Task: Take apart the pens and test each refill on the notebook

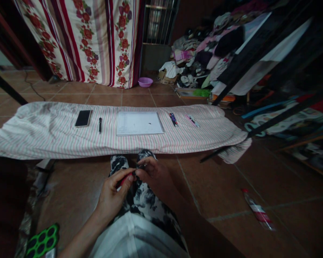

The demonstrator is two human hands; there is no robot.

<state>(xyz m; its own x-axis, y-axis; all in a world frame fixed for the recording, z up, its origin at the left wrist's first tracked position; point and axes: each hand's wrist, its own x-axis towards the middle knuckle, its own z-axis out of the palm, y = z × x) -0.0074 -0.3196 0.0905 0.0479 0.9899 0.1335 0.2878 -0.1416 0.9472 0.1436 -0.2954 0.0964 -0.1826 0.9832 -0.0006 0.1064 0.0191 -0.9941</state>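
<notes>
My left hand (114, 193) is closed around a small red object (126, 178) with a dark end, held above my knees. Its kind is mostly hidden by the fingers. My right hand (152, 173) meets it at the dark end, thumb and fingers pinched together on something small and dark. Beyond the hands, a spiral notebook (137, 123) lies open on a striped cloth (104, 145), with a tiny dark bit (150, 123) on its page. A black pen (100, 126) and a phone (83, 118) lie to its left.
Right of the notebook lie a dark pack of pens (173, 119) and a pale pink pack (192, 121). On the floor are a plastic bottle (258, 211), a purple basin (145, 82) and a green holder (43, 240). Clothes (199, 53) are heaped at the back right; dark poles flank the cloth.
</notes>
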